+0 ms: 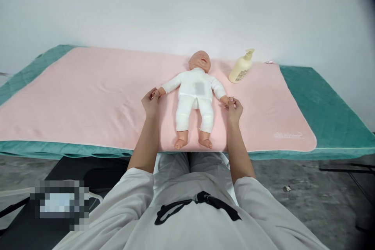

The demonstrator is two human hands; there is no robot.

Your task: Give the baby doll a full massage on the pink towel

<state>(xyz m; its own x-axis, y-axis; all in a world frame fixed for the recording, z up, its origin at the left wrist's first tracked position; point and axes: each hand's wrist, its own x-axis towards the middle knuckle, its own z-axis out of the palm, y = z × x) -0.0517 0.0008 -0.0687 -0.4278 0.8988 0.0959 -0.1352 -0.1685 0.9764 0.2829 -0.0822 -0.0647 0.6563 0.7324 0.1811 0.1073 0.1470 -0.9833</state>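
A baby doll [195, 86] in a white suit lies on its back on a pink mat [96, 97], its head toward the wall and its bare feet toward me. My left hand [150, 100] is closed around the doll's hand on the left side. On the other side, my right hand [234, 108] pinches the doll's other hand between thumb and fingers. Both of the doll's arms are spread outward. A cream pump bottle [240, 68] stands on the mat to the right of the doll's head.
The pink mat lies over a green padded cover [328, 105] on the table. A pale wall rises behind it. At the lower left are a black surface [70, 172] and a pixelated object. Dark metal legs [348, 170] show at the right.
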